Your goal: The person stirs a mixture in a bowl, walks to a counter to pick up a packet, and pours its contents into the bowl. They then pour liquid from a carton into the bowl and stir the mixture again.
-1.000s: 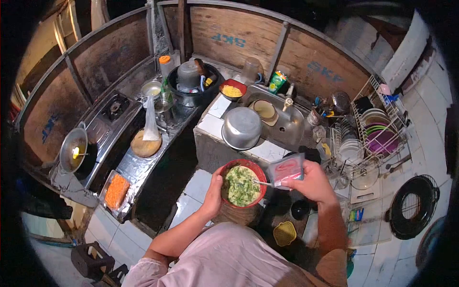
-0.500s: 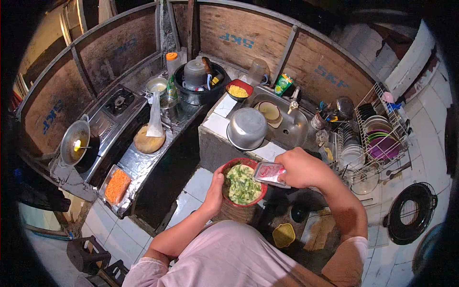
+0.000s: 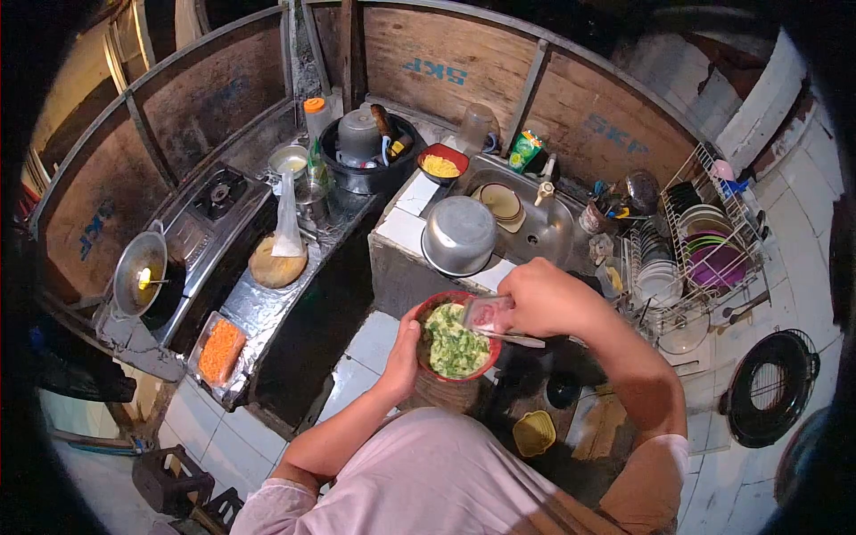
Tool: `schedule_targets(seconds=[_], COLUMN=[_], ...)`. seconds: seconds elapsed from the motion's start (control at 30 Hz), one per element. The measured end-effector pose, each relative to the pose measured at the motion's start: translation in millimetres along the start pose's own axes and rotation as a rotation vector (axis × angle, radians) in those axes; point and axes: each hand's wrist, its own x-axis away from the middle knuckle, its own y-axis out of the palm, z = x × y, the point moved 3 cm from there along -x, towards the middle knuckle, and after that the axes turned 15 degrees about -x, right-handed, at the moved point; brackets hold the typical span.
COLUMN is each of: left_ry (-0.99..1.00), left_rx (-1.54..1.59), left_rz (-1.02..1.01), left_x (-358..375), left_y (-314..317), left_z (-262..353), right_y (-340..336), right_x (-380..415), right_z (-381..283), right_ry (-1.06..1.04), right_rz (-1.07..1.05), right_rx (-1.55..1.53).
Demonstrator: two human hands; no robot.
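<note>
My left hand [image 3: 403, 357] is closed around the left side of a red bowl [image 3: 496, 357], thumb at its rim. Inside lies a pale yellow mix with chopped green leaves [image 3: 456, 342]. My right hand [image 3: 551, 299] grips a small clear container [image 3: 486, 314] with reddish printing, tilted over the bowl's right side. Just below this container a metal utensil's handle [image 3: 526, 341] sticks out past the rim to the right. Beyond the bowl, a large aluminium pot [image 3: 459, 234] stands upside down at the sink's edge.
To the left are a wok [image 3: 140, 272] on the stove, a tray of orange shreds [image 3: 220, 350] and a round wooden board [image 3: 277, 263]. A sink [image 3: 557, 234] holds plates; a dish rack [image 3: 713, 241] stands right. A bowl of yellow shreds [image 3: 442, 164] sits behind the pot.
My right hand has shifted slightly left and up, bringing the container further over the bowl and tilting it. The utensil's handle now shows beneath it. My left hand keeps its hold.
</note>
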Motion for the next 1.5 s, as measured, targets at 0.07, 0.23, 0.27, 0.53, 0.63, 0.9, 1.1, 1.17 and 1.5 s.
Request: schedule_targets(seconds=[0.07,0.23,0.27,0.53,0.63,0.9,1.1,1.17,1.5], left_ry=[-0.025,-0.013,-0.021,0.013,0.004,0.002,-0.053,-0.032,0.007], left_rx=[0.018,0.009,0.021,-0.007,-0.008,0.016,0.014,0.011,0.000], left_rz=[0.006,0.015,0.020,0.040,0.046,0.039,0.041,0.026,0.011], left_x=[1.9,-0.4,-0.7,-0.6,1.7,6.8,7.7,6.6,4.6], left_y=[3.9,0.9,0.6,-4.2,-4.3,-1.5,-4.4,-4.2,-2.0], left_z=[7.2,-3.1,-4.5,-12.1,-8.7,2.2,0.3,0.8,3.4], right_y=[-1.8,5.9,5.4,2.4,1.2,5.8,9.4,9.0,-1.3], right_x=[-1.6,-18.4,-21.1,-33.4,-38.8,-53.1,-55.5,-54.4,-23.5], right_z=[-4.7,1.0,-0.8,-20.1,-24.2,-16.0,4.9,12.2,7.8], right_ry=[0.005,-0.023,-0.031,-0.010,0.009,0.020,0.052,0.111,0.039], right_rz=[-0.014,-0.063,-0.086,-0.114,-0.125,-0.176,-0.166,-0.216,-0.266], right_rx=[0.009,0.107,0.117,0.141,0.128,0.184,0.159,0.145,0.097])
